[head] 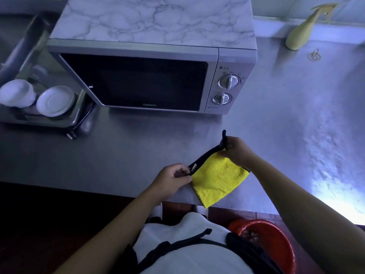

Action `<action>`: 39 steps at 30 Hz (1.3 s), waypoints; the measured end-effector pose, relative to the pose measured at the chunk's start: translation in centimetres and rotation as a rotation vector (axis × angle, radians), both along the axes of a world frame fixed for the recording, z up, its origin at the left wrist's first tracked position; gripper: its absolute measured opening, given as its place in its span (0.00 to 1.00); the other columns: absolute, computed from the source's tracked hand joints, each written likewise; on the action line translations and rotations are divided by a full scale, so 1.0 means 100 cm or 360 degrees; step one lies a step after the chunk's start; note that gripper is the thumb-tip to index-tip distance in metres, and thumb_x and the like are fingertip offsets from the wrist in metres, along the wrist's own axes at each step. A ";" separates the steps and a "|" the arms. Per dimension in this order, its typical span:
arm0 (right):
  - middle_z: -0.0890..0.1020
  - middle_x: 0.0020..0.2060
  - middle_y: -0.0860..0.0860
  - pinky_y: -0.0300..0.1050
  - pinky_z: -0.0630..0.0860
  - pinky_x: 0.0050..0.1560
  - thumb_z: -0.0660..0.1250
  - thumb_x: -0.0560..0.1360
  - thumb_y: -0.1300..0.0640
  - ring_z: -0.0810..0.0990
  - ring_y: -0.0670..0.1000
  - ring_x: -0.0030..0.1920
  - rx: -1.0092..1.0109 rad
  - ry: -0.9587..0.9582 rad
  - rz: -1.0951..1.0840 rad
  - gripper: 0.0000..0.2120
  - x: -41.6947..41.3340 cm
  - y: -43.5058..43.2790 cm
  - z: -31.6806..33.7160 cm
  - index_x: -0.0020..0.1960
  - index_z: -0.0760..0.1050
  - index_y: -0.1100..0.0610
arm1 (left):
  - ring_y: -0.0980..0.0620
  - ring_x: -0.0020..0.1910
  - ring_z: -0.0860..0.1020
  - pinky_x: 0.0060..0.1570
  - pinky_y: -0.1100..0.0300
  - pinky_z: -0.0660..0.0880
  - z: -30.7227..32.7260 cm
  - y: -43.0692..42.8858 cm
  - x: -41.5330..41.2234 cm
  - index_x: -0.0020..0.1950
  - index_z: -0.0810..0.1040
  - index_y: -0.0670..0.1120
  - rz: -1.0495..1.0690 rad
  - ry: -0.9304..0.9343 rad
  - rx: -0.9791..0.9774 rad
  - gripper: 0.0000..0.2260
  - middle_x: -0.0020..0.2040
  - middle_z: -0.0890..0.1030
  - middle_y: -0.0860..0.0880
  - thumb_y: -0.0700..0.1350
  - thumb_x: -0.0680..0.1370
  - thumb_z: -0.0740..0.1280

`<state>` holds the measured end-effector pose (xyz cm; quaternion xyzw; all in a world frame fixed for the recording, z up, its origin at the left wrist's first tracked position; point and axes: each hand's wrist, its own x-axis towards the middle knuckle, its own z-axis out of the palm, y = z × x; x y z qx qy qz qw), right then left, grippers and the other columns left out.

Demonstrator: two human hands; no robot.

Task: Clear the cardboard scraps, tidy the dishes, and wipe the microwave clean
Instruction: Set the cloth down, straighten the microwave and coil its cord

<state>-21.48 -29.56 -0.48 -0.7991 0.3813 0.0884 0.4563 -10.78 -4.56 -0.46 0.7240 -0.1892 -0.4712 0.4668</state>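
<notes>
A yellow cloth (pixel 219 178) with a dark trim hangs over the front edge of the steel counter. My left hand (pixel 173 179) pinches its near-left corner. Its far corner, by the dark loop, is pinched by my right hand (pixel 236 150), so the top edge is stretched between both hands. The silver microwave (pixel 138 80) stands behind, door closed, with a marble-patterned top. To its left a metal dish tray (pixel 73 117) holds a white bowl (pixel 16 92) and a white plate (pixel 55 100).
A yellow-green spray bottle (pixel 304 30) stands at the back right against the wall. A small wire loop (pixel 314 55) lies near it. A power plug (pixel 71 135) lies by the tray. A red bin (pixel 272 234) sits on the floor below the counter edge.
</notes>
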 end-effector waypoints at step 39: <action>0.86 0.41 0.60 0.54 0.78 0.56 0.77 0.67 0.68 0.83 0.52 0.42 -0.0206 -0.1039 -0.0791 0.08 -0.067 -0.016 0.244 0.41 0.85 0.57 | 0.51 0.49 0.83 0.55 0.52 0.76 0.267 -0.115 0.127 0.51 0.83 0.59 -0.0879 -0.1114 -0.0608 0.14 0.44 0.86 0.56 0.40 0.73 0.76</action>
